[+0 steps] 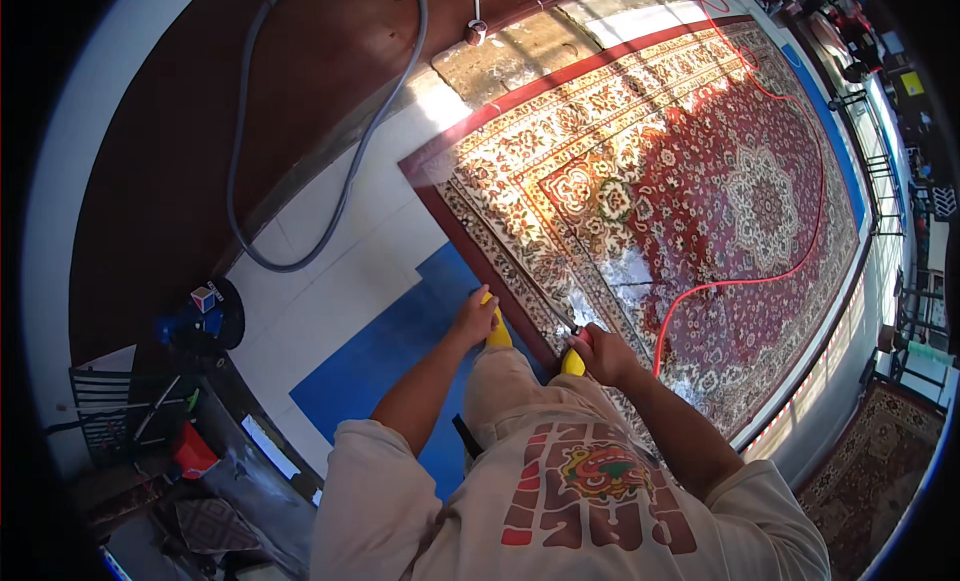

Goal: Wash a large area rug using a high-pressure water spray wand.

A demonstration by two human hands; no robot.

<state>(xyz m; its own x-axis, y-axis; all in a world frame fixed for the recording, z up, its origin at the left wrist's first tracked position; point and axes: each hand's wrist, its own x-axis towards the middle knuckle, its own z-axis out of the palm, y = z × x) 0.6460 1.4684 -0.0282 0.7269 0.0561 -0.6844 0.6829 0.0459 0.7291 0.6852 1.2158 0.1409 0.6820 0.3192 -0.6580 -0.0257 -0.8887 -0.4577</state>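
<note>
A large red patterned carpet (pixel 690 191) lies on the floor ahead of me and to my right, and part of it shines as if wet. My right hand (pixel 608 356) is closed round the handle of a thin spray wand (pixel 553 306), which points ahead and left over the carpet's near border. A red hose (pixel 715 284) curves across the carpet toward this hand. My left hand (pixel 476 319) is closed beside a yellow boot (pixel 497 331); what its fingers hold, if anything, is hidden. Another yellow boot (pixel 572 363) shows below my right hand.
Blue flooring (pixel 375 366) and pale tiles (pixel 290 321) lie to my left. A thick grey hose (pixel 352 171) loops down the dark red wall (pixel 170 131). Far left stand a dark rack (pixel 105 406) and a red container (pixel 194 451). Another carpet (pixel 870 471) lies far right.
</note>
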